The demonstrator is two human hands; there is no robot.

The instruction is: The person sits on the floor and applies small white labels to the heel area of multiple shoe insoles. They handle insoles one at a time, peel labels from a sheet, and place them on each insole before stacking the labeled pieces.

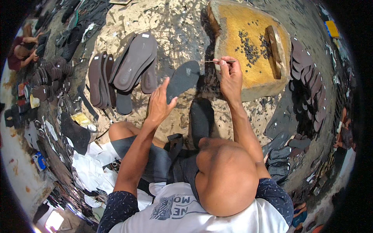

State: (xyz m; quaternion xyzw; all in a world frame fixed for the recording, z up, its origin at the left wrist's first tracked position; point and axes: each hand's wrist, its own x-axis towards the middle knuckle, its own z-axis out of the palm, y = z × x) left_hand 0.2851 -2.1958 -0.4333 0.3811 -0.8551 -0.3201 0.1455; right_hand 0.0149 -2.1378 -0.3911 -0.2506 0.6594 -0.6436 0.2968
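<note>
My left hand (158, 104) has its fingers spread at the near end of a dark textured shoe sole (184, 79). Its thumb and forefinger lie at the sole's edge; whether they touch it I cannot tell. The sole has a small grey patch toward its far end. To the right of it, my right hand (230, 79) pinches a thin, needle-like stick (213, 61) pointing left, between thumb and fingers. The stick's exact kind is unclear. Nearer my legs, another dark textured sole (202, 116) lies lengthwise.
Brown soles (136, 58) lie stacked to the left. A thick yellow-topped block (233, 31) at the far right bears small black bits and a wooden bar (275, 50). More brown soles (311, 81) line the right side. White sheets (91, 167) lie at left; another person's hands show far left.
</note>
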